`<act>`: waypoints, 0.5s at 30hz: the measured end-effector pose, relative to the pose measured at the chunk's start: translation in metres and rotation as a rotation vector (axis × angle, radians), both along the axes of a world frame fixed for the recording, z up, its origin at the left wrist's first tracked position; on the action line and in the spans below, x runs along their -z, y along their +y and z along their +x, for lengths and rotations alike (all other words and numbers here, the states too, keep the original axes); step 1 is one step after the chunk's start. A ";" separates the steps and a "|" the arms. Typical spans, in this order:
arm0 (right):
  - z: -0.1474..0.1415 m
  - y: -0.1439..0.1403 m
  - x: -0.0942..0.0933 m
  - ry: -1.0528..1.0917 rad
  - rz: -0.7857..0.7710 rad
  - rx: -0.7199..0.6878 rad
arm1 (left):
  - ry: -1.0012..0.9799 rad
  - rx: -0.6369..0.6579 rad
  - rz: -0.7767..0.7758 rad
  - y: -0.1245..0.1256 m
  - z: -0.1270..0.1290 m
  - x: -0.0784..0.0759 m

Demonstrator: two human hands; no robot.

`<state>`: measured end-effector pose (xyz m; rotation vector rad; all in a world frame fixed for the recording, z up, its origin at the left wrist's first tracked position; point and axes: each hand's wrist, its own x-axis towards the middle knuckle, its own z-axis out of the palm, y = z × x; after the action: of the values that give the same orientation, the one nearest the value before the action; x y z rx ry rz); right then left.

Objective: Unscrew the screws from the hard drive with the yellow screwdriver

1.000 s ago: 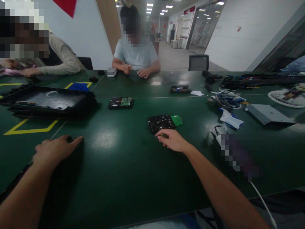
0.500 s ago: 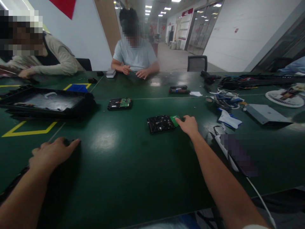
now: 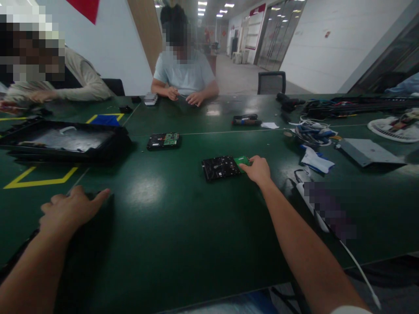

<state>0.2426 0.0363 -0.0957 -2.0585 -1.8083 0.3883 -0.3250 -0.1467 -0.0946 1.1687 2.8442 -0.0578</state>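
Right hand (image 3: 259, 170): fingertips pinching the green board (image 3: 241, 160) at the drive's (image 3: 221, 168) 3 o'clock edge, apparently to shift it. Left hand (image 3: 70, 209): flat, fingers spread, steadying a dark tray (image 3: 98, 198) at 8 o'clock.

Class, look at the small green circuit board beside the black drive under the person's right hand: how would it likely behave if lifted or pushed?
The green circuit board looks thin and flat, so probably stiff and light. Lying flat on the smooth, glossy table, it would likely slide rather than roll or tip. Its bare surface suggests it may be fragile; the right hand touches only its edge.
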 end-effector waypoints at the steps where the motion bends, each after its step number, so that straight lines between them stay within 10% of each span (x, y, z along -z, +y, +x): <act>1: 0.001 0.000 0.001 0.005 0.005 0.009 | 0.036 -0.057 -0.029 0.000 0.013 -0.003; 6: 0.009 0.000 0.003 0.076 0.014 0.063 | 0.163 0.439 0.211 0.006 0.126 -0.012; 15: 0.028 -0.001 -0.005 0.064 0.117 0.060 | -0.207 1.056 0.452 0.066 0.293 0.023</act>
<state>0.2707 0.0353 -0.0907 -1.9921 -1.6869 0.3205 -0.0319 -0.0803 -0.1180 2.4294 1.7991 0.6249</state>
